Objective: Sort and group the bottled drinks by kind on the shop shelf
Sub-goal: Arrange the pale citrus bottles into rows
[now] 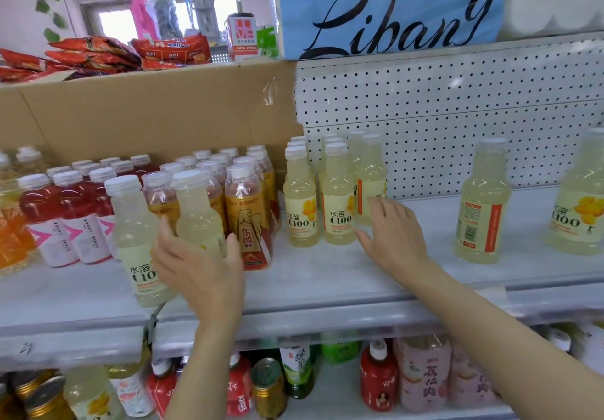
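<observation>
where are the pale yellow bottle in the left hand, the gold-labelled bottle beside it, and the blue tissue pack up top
pale yellow bottle in the left hand (196, 213): head view, on its shoulder
gold-labelled amber bottle (246, 223): head view, on its label
blue tissue pack (392, 10): head view, on its printed front

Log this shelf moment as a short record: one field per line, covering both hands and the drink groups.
left hand: grips a pale C100 bottle; a second one stands beside it
right hand: open, fingers at the C100 cluster
stray C100 bottles: two at right
red drinks: grouped at left
amber bottles: grouped mid-shelf
shelf: white, pegboard back
</observation>
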The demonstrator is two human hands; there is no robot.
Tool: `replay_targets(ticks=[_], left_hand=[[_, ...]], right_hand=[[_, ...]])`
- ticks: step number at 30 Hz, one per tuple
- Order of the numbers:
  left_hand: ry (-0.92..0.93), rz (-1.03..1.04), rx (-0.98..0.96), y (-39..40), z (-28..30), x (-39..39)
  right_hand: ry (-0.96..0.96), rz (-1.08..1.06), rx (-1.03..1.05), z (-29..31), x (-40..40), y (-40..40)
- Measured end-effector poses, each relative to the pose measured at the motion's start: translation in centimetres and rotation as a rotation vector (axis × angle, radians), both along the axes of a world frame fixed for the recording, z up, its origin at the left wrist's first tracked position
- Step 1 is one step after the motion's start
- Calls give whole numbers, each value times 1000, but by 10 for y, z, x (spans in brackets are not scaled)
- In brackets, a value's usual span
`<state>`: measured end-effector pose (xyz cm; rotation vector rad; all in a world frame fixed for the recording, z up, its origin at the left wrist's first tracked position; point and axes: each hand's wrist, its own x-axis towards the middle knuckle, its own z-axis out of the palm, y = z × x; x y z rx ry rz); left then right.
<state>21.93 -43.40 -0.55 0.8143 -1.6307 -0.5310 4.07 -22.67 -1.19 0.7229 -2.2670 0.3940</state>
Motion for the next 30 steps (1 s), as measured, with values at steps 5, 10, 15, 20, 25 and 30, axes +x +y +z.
replay_targets(ticks=[5, 10, 15, 20, 25, 30], left_hand=[[-50, -207, 285, -29, -9, 1], [61, -338, 265, 6, -9, 2], [95, -482, 182, 54, 3, -17], [52, -649, 223, 84, 11, -60], [28, -671, 318, 89, 7, -91], [38, -662, 325, 82, 7, -101]], right_hand=[[-61, 0, -71, 0, 14, 26], [190, -3, -472, -4, 19, 76], [107, -114, -821, 10, 7, 120], [-528, 67, -1018, 9, -24, 132], [-765, 127, -977, 12, -34, 110], [-793, 275, -759, 14, -48, 57]])
